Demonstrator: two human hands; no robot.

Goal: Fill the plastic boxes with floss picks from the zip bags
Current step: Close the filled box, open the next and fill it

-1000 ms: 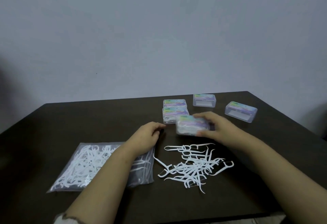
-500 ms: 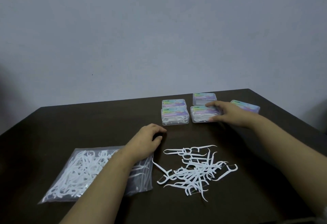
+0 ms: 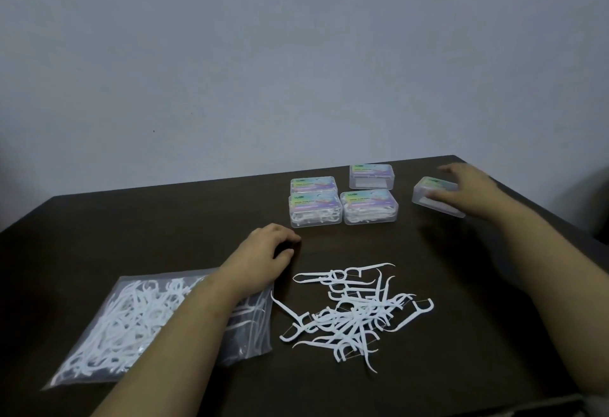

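1. The dark table (image 3: 494, 334) carried all the task items, and their layout was largely as it had been a second earlier; only one box and the right hand had changed place.
2. The zip bag (image 3: 138, 321) lay flat at the near left, holding many floss picks, in the same spot as before. The left forearm lay across its right portion.
3. A loose pile of floss picks (image 3: 352, 311) lay on the table just right of the bag, undisturbed over the last second.
4. The filled box (image 3: 369, 207), carried in the right hand a second earlier, stood closed in the front row beside another filled box (image 3: 314, 209). A third box (image 3: 313, 184) sat behind that one, its contents unclear.
5. Two boxes looked empty: the rear box (image 3: 371, 176) and the far-right box (image 3: 436, 197).
6. The right hand (image 3: 468, 190) had left the filled box and reached the far-right box, fingers spread over its top and thumb at its near face. The hand was motion-blurred, so a closed grasp could not be confirmed.
7. The left hand (image 3: 263, 253) rested on the table with fingers loosely curled, holding nothing, unmoved.
8. Judgement: one fill cycle was complete and the next empty box was being fetched.
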